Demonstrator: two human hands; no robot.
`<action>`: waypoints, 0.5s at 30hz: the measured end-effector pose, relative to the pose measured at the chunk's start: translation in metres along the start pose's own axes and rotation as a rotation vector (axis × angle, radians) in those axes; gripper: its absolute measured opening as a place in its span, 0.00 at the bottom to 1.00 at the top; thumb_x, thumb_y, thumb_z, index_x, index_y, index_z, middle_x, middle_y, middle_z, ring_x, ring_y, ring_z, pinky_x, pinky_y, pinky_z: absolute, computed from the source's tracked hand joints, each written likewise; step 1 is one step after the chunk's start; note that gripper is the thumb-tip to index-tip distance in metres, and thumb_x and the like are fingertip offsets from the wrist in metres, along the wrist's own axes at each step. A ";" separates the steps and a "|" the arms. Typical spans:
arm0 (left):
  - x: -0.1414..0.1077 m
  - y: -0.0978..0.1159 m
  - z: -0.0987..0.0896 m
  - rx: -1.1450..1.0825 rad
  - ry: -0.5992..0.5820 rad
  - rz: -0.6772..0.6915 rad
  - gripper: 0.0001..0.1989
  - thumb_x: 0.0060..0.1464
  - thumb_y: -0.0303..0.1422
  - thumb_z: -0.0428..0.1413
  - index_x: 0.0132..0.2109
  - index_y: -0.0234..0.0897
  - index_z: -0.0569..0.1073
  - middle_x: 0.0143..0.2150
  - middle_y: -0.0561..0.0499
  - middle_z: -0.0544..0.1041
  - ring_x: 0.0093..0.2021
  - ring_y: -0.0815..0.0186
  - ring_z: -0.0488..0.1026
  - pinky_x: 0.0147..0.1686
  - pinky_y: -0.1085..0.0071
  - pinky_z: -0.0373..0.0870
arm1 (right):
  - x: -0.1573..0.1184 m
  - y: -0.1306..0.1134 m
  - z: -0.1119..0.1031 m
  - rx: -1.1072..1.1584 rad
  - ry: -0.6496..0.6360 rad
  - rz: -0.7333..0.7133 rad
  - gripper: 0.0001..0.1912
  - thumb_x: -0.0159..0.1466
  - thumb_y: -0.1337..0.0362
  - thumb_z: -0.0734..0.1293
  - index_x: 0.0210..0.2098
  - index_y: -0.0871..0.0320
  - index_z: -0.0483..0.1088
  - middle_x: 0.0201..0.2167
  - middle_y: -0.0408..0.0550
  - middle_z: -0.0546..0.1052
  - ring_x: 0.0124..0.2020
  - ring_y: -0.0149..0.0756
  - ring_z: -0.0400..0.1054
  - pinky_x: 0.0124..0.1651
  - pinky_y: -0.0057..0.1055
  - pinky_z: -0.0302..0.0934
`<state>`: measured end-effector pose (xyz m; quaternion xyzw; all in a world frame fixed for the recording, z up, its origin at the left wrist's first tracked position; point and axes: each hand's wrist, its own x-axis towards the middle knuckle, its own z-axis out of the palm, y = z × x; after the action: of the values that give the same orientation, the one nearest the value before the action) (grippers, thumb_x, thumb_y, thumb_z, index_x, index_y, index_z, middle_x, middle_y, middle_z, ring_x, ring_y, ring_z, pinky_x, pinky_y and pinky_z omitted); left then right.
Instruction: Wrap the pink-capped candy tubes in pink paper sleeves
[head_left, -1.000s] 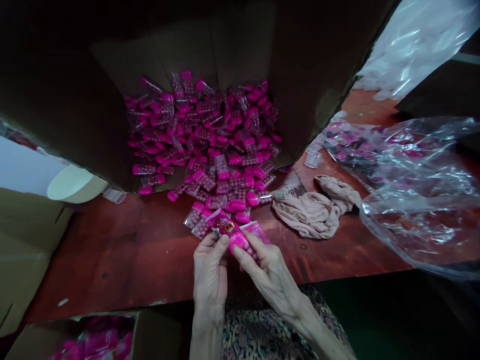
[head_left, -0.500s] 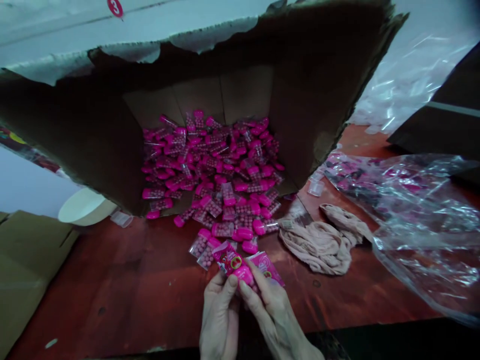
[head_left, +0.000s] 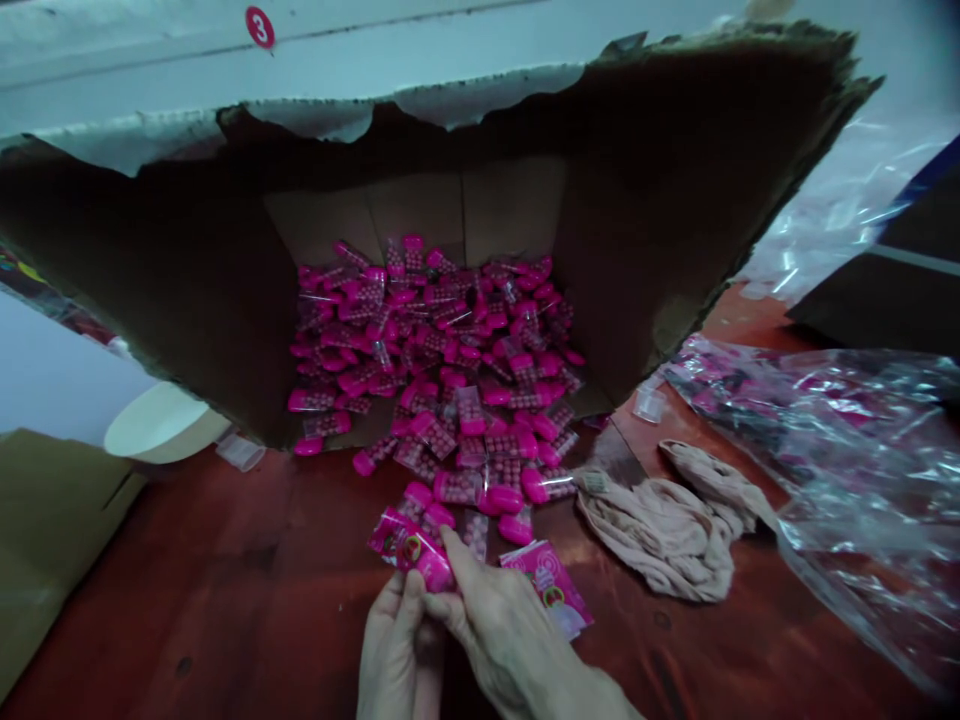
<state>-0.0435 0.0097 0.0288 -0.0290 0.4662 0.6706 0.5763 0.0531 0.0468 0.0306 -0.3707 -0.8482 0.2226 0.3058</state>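
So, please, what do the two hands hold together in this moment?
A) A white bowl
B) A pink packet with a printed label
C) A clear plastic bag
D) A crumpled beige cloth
B. The left hand and the right hand hold the pink packet with a printed label between their fingers, above the red tabletop.

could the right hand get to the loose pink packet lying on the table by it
Probably yes: the right hand is right beside the loose pink packet on the red table, nothing in the way. It would likely first release the held packet it shares with the left hand.
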 end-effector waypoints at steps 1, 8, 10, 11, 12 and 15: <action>0.004 0.002 -0.004 -0.017 0.030 0.018 0.13 0.27 0.30 0.70 0.24 0.34 0.75 0.18 0.56 0.73 0.18 0.74 0.68 0.21 0.80 0.67 | 0.006 -0.001 -0.001 -0.005 -0.071 -0.009 0.29 0.69 0.55 0.49 0.54 0.75 0.63 0.24 0.58 0.79 0.20 0.44 0.73 0.19 0.32 0.62; 0.012 0.006 -0.020 0.013 0.126 0.074 0.14 0.26 0.30 0.70 0.25 0.34 0.74 0.19 0.55 0.74 0.19 0.69 0.70 0.22 0.74 0.71 | 0.028 -0.013 0.008 -0.214 -0.047 -0.072 0.29 0.69 0.55 0.48 0.55 0.75 0.61 0.19 0.55 0.77 0.14 0.39 0.68 0.17 0.30 0.55; 0.008 0.009 -0.021 0.009 0.143 0.097 0.13 0.30 0.33 0.69 0.25 0.35 0.74 0.20 0.55 0.74 0.20 0.68 0.70 0.24 0.73 0.71 | 0.028 -0.013 0.014 -0.145 -0.043 -0.121 0.28 0.70 0.58 0.47 0.56 0.76 0.59 0.23 0.57 0.78 0.17 0.41 0.71 0.18 0.30 0.58; 0.007 0.011 -0.022 -0.001 0.149 0.099 0.13 0.31 0.34 0.69 0.24 0.35 0.74 0.19 0.55 0.73 0.19 0.69 0.70 0.23 0.73 0.71 | 0.026 -0.013 0.017 -0.095 -0.040 -0.146 0.27 0.70 0.59 0.47 0.57 0.76 0.56 0.25 0.59 0.78 0.20 0.42 0.72 0.19 0.31 0.60; 0.005 0.014 -0.023 -0.014 0.152 0.097 0.12 0.33 0.35 0.68 0.24 0.35 0.74 0.18 0.56 0.73 0.18 0.70 0.69 0.22 0.74 0.71 | 0.023 -0.013 0.020 -0.045 -0.031 -0.154 0.27 0.70 0.59 0.48 0.59 0.75 0.53 0.28 0.59 0.79 0.22 0.43 0.73 0.21 0.31 0.63; 0.004 0.020 -0.028 -0.066 0.184 0.114 0.12 0.38 0.39 0.66 0.27 0.37 0.75 0.20 0.55 0.75 0.20 0.70 0.71 0.23 0.75 0.71 | 0.010 -0.015 0.026 0.066 0.016 -0.054 0.28 0.68 0.56 0.53 0.62 0.67 0.48 0.36 0.60 0.78 0.29 0.43 0.74 0.28 0.31 0.67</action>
<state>-0.0747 -0.0042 0.0224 -0.0827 0.4955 0.7120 0.4906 0.0224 0.0409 0.0244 -0.3390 -0.8477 0.2390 0.3306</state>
